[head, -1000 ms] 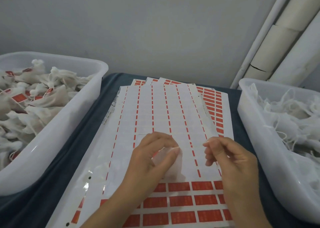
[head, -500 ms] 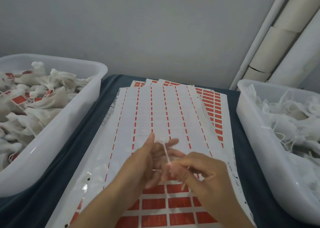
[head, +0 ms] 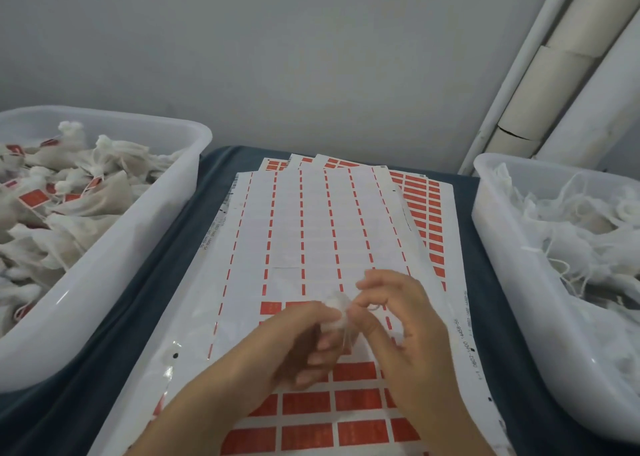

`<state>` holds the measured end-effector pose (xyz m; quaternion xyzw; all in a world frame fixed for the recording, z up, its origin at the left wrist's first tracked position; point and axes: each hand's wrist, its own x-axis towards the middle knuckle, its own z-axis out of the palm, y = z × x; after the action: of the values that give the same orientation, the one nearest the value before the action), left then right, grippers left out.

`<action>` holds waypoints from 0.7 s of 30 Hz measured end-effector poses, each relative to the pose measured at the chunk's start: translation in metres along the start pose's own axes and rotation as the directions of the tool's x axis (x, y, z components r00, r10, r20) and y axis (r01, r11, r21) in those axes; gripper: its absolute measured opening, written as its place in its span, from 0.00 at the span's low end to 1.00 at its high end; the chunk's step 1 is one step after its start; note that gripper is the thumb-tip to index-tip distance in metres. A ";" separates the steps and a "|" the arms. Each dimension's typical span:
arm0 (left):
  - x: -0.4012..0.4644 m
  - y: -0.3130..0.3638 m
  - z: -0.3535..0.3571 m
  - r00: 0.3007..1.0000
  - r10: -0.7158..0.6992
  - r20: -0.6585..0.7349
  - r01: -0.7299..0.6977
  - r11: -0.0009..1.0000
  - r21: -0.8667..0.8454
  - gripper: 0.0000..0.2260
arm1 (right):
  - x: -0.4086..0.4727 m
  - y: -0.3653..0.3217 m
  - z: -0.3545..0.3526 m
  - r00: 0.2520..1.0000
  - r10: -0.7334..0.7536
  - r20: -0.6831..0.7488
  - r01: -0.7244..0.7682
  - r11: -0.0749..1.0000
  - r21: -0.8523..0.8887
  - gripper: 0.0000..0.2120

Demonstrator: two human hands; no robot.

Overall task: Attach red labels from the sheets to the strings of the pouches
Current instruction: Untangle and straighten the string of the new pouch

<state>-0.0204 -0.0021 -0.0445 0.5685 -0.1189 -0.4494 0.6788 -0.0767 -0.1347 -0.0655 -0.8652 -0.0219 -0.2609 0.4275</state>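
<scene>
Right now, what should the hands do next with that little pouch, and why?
Probably peel a red label off the sheet for its string: both hands, left and right, grip the white pouch, and no label shows on it yet.

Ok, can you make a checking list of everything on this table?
Surface: dark blue cloth over the table.
Job's things: top label sheet, mostly peeled, red labels left in its near rows; a white pouch held above it.
Clutter: left tub of labelled pouches; right tub of unlabelled pouches.
Grippers: left hand and right hand both pinch the pouch.
Cables: nothing seen.
Surroundings: grey wall, white pipes.
</scene>
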 end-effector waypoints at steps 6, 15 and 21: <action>0.002 -0.001 -0.002 0.999 0.002 -0.051 0.009 0.974 0.227 0.20 | -0.012 -0.004 0.011 0.967 0.089 0.238 -0.134 0.974 0.185 0.13; -0.006 -0.023 -0.002 0.871 0.480 -0.103 -0.366 0.774 0.517 0.15 | -0.002 -0.004 0.004 0.965 0.263 -0.005 -0.256 0.943 0.211 0.08; -0.006 -0.026 0.000 0.812 0.583 -0.003 -0.474 0.663 0.579 0.10 | 0.006 -0.007 -0.008 0.906 0.371 0.204 -0.423 0.776 0.469 0.20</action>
<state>-0.0365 0.0038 -0.0654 0.7196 -0.3392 -0.1217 0.5935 -0.0766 -0.1376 -0.0538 -0.7205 0.0728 -0.1065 0.6814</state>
